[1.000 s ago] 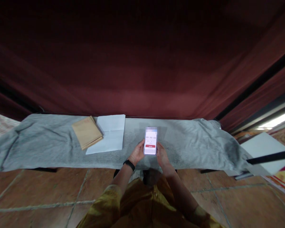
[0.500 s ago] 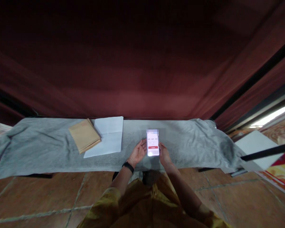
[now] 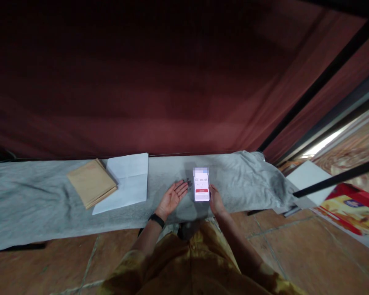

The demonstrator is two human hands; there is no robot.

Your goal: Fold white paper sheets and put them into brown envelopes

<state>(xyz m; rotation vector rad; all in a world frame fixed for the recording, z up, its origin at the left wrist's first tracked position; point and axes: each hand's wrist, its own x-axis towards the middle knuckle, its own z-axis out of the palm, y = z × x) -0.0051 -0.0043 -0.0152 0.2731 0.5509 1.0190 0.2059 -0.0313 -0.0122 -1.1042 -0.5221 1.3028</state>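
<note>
A lit phone (image 3: 201, 186) with a timer and a red button on its screen is held in my right hand (image 3: 215, 199), which grips its right edge; the fingers behind it are hidden. To the left of the phone, apart from it, my left hand (image 3: 172, 198) lies palm up with fingers stretched out and nothing in it. A dark band circles my left wrist. Farther left, a stack of brown paper envelopes (image 3: 92, 183) overlaps a creased white sheet of paper (image 3: 129, 180).
A grey cloth (image 3: 166, 166) covers the narrow bench or table under these things. Dark red fabric (image 3: 172, 102) rises behind it. At right are a black bar (image 3: 338, 178), a white panel (image 3: 310, 180) and a red and yellow printed box (image 3: 353, 209). Tiled floor lies below.
My left hand has let go of the phone and moved left, palm turned up. The right hand keeps the phone. The view has turned right, and the timer reads a second later.
</note>
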